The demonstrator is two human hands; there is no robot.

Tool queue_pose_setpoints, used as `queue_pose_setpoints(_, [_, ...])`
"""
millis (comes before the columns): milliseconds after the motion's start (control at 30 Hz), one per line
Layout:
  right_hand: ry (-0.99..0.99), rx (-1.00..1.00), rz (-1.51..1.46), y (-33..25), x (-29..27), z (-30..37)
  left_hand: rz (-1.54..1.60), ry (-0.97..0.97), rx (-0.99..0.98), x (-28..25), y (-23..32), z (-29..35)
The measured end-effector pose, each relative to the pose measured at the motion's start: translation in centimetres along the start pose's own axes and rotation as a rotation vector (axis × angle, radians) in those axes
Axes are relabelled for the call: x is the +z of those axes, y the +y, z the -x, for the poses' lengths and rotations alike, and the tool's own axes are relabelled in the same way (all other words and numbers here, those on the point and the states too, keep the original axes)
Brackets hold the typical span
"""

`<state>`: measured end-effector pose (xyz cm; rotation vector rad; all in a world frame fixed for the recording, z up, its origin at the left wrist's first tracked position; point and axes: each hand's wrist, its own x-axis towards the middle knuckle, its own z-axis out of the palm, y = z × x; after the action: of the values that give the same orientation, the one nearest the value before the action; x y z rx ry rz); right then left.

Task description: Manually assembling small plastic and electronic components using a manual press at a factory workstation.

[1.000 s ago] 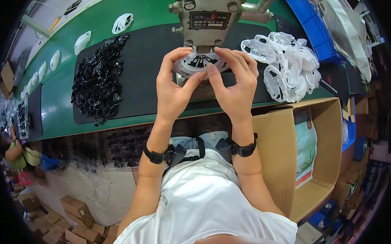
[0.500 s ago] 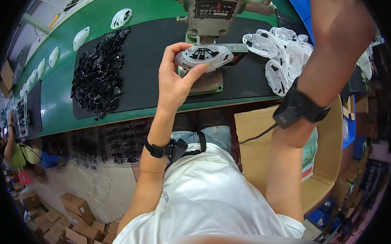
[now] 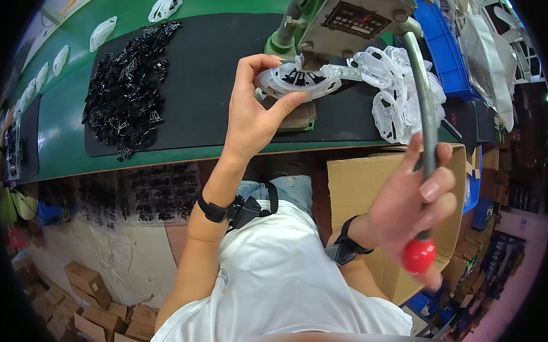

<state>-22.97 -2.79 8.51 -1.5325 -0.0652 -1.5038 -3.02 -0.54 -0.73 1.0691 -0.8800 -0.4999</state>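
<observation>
My left hand (image 3: 255, 113) grips a white oval plastic shell (image 3: 271, 80) with black slotted inserts, thumb along its near edge and fingers over its far side. The shell sits beneath the ram of a hand lever press (image 3: 345, 26), over its green base; whether the ram touches it I cannot tell. My right hand (image 3: 415, 203) is closed around the press's long grey lever (image 3: 423, 92), just above its red ball knob (image 3: 419, 256). The lever points down toward me.
A heap of small black plastic clips (image 3: 129, 93) lies left on the black mat (image 3: 199, 78). White shells (image 3: 390, 115) are piled right of the press; several more line the green table (image 3: 128, 21) at far left. An open cardboard box (image 3: 357, 198) stands below the edge, a blue crate (image 3: 444, 53) far right.
My right hand has swung down from high at the right, bringing the lever down toward me. My left hand keeps hold of the shell under the press. The view has tilted slightly.
</observation>
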Motion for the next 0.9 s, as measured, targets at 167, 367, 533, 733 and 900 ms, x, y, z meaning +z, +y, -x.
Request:
queue_pose_setpoints(167, [0.046, -0.033, 0.111, 2.5, -1.3, 6.1, -0.013, 0.020, -0.002, 0.5, 0.1, 0.0])
queue_pose_setpoints(367, [0.017, -0.061, 0.304, 2.9, -2.2, 6.9, 0.004, 0.007, -0.035, -0.1, 0.4, -0.1])
queue_pose_setpoints(533, [0.006, -0.249, 0.052, -1.0, 1.0, -4.6, -0.078, -0.115, -0.062, -1.1, 1.1, -0.3])
queue_pose_setpoints(733, [0.203, 0.034, 0.500, -1.5, 5.9, -16.3, -0.047, -0.065, 0.070, -2.4, 2.4, -0.3])
queue_pose_setpoints(900, [0.060, -0.174, 0.639, 3.7, -0.3, -13.6, 0.154, -0.123, -0.081, -9.7, 3.8, 0.7])
